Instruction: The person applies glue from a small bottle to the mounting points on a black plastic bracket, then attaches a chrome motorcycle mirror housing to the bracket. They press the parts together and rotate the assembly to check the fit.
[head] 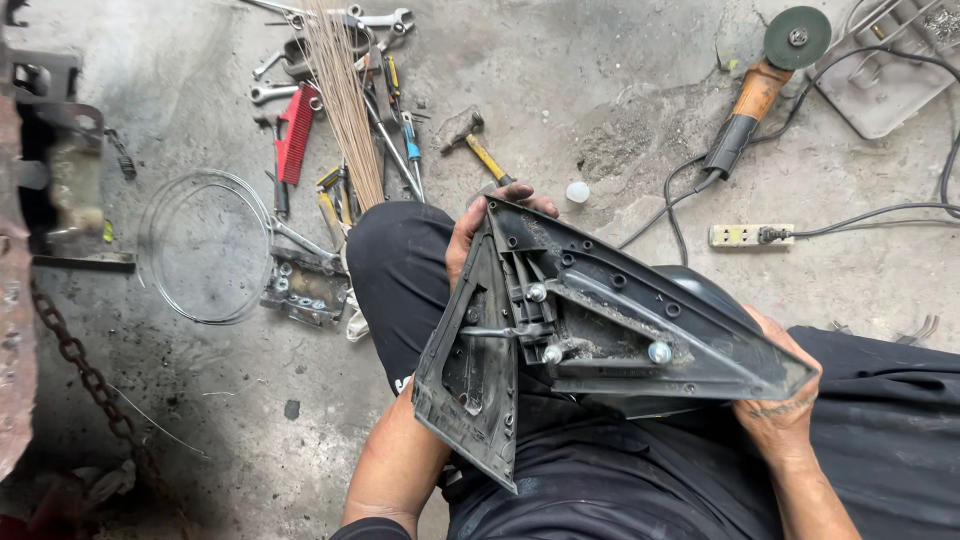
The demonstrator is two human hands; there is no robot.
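Note:
I hold a dusty black plastic car side-mirror housing [600,320] over my lap, its inner side up, showing ribs, holes and three silver screws. My left hand [480,225] grips its far upper corner, fingers curled over the edge. At the right tip, my right hand [775,400] grips the narrow end from below. A thin metal rod sticks out near the middle screws. My legs in dark trousers lie beneath the part.
On the concrete floor: an angle grinder [760,85] with green disc at top right, a white power strip [745,235] with cables, a hammer [475,140], wrenches and screwdrivers [330,90], a wire coil [205,245], a rusty chain [85,370] at left.

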